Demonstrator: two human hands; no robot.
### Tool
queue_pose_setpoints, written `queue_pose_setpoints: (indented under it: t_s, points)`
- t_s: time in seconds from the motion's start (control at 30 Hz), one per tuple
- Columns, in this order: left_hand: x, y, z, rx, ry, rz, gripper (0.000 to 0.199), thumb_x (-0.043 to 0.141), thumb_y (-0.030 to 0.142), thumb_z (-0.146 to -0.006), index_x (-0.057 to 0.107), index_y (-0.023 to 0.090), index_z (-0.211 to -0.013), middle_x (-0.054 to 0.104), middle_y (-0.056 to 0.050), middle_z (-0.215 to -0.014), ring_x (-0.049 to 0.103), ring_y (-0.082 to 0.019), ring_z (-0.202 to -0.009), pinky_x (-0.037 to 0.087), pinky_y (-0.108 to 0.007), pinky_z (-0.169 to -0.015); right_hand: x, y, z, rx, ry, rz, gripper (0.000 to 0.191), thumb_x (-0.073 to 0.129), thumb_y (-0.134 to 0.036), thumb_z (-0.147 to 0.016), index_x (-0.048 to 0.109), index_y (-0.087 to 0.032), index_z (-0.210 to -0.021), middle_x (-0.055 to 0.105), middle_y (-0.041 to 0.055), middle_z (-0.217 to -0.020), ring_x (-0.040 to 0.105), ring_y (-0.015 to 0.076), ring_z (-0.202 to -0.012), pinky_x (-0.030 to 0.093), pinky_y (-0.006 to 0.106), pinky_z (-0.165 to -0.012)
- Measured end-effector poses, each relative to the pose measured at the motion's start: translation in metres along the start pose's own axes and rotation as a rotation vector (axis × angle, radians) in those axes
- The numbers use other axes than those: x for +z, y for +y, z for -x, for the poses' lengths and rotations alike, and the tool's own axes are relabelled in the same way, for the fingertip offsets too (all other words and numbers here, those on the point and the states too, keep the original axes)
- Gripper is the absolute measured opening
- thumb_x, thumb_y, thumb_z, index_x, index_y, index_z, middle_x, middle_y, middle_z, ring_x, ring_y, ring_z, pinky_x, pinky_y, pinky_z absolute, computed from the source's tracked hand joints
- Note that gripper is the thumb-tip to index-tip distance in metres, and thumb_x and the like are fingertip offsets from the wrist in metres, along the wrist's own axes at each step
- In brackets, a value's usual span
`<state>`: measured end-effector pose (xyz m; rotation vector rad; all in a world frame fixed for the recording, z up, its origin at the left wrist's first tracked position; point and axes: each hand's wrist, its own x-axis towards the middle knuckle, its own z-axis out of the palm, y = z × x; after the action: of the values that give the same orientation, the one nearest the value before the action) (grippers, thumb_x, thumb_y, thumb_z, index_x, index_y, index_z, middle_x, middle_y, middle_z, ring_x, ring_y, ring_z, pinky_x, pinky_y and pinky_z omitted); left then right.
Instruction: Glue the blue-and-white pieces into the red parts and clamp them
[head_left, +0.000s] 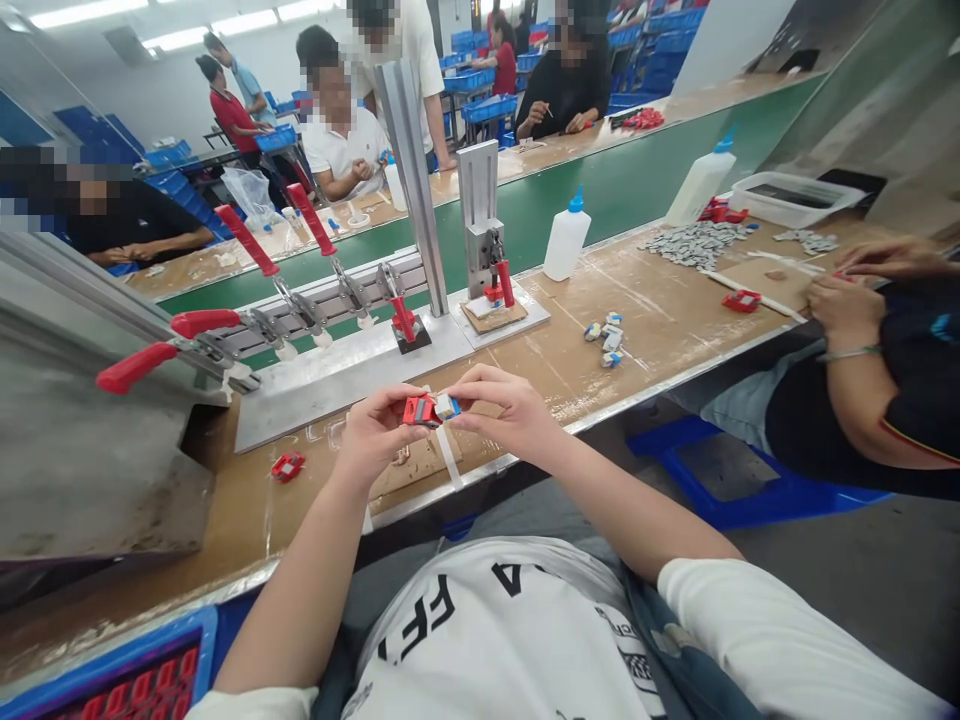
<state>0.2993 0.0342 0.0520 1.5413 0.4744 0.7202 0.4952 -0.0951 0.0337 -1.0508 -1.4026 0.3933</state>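
Between finger and thumb, my left hand (375, 425) grips a small red plastic part (420, 410) with a grey strip on it. My right hand (510, 410) pinches a small white and blue block (448, 406), close against the red part's right side. Whether the two pieces touch, I cannot tell. Both hands are above the near edge of the brown-covered bench (315, 520). Another red part (288, 467) lies on the bench left of my left hand. Several white and blue blocks (611, 340) lie in a small group to the right, beyond my right hand.
Red-handled toggle clamps (315, 300) on a metal frame stand ahead. A white glue bottle (568, 238) stands behind the blocks. Grey pieces (694, 243) are heaped at right, near a co-worker's hands (855, 295). A blue crate (202, 640) of red parts sits lower left.
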Motion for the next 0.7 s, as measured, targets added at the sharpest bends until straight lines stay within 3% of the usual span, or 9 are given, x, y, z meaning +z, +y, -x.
queue_pose_setpoints:
  t_s: [0.13,0.3,0.37,0.53,0.7]
  points:
    - [0.003,0.0,0.0,-0.07,-0.002,-0.019,0.051,0.104,0.045,-0.063,0.083,0.019,-0.102,0.08,-0.008,-0.092,0.072,-0.019,-0.08,0.06,-0.031,-0.075,-0.006,0.001,0.003,-0.12,0.017,0.076,0.025,0.08,-0.033,-0.097,0.08,-0.022,-0.12,0.074,0.0062,-0.104,0.073,0.0159,-0.09,0.064,0.031,-0.085]
    - [0.007,0.002,0.001,-0.308,-0.091,-0.007,0.062,0.092,0.07,-0.071,0.08,0.016,-0.1,0.076,-0.006,-0.081,0.069,-0.017,-0.064,0.056,-0.026,-0.06,-0.018,0.009,0.003,-0.478,-0.039,0.284,0.025,0.07,-0.022,-0.104,0.077,-0.023,-0.128,0.077,0.0105,-0.114,0.074,0.0187,-0.105,0.064,0.034,-0.093]
    - [0.009,0.003,0.001,-0.38,-0.116,-0.015,0.064,0.09,0.074,-0.071,0.079,0.015,-0.095,0.075,-0.006,-0.077,0.068,-0.016,-0.058,0.051,-0.024,-0.052,-0.024,0.012,0.003,-0.548,-0.105,0.375,0.027,0.065,-0.02,-0.106,0.076,-0.026,-0.13,0.078,0.01,-0.116,0.074,0.0186,-0.106,0.065,0.035,-0.093]
    - [0.013,0.0,0.0,-0.43,-0.17,0.03,0.054,0.088,0.069,-0.078,0.078,0.016,-0.084,0.072,-0.006,-0.074,0.062,-0.014,-0.055,0.055,-0.025,-0.052,-0.038,0.014,0.004,-0.611,-0.288,0.46,0.036,0.06,-0.017,-0.108,0.074,-0.032,-0.137,0.079,0.0073,-0.125,0.074,0.021,-0.117,0.064,0.04,-0.101]
    - [0.018,-0.01,-0.001,-0.489,-0.21,0.076,0.05,0.09,0.063,-0.08,0.08,0.014,-0.084,0.073,-0.007,-0.077,0.067,-0.014,-0.06,0.06,-0.024,-0.057,-0.044,0.024,0.006,-0.551,-0.373,0.404,0.036,0.062,-0.021,-0.108,0.073,-0.035,-0.14,0.079,0.0064,-0.126,0.075,0.0213,-0.115,0.065,0.042,-0.101]
